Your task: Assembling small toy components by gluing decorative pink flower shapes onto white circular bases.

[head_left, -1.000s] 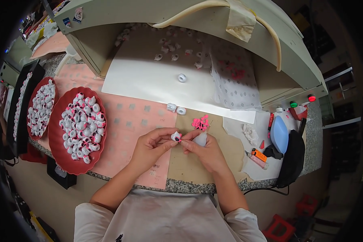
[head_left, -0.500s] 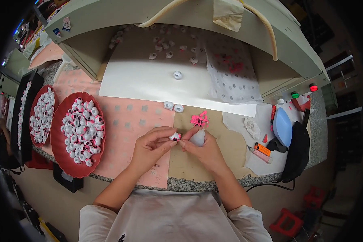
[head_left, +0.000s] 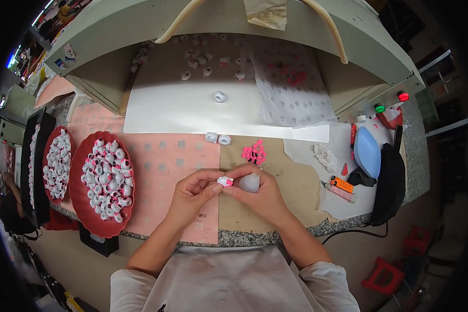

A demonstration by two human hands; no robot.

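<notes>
Between the thumb and fingers of my left hand (head_left: 191, 197) is a small glossy white figurine piece (head_left: 225, 181) with pink on it. My right hand (head_left: 265, 200) is closed around a translucent whitish squeeze bottle (head_left: 250, 182); its thumb and fingertip also meet the piece from the right. The bottle's tip is hidden by the fingers. Just beyond the hands lies a cluster of small bright pink parts (head_left: 253, 152) on brown paper (head_left: 286, 182). Two white rounded pieces (head_left: 218, 139) sit beside each other to the left of that cluster.
Left stands a red scalloped tray (head_left: 129, 203) heaped with white-and-pink pieces, beside a second red tray (head_left: 50, 195). Ahead is a hooded cabinet (head_left: 93, 88) with more pieces on a white sheet (head_left: 182, 114). Right lie a blue dish (head_left: 367, 151), an orange lighter (head_left: 342, 184) and black cloth (head_left: 387, 182).
The figurine piece has turned in my fingers, so a pink patch now shows at its right. Both hands stay close together around it. The whole view has shifted slightly.
</notes>
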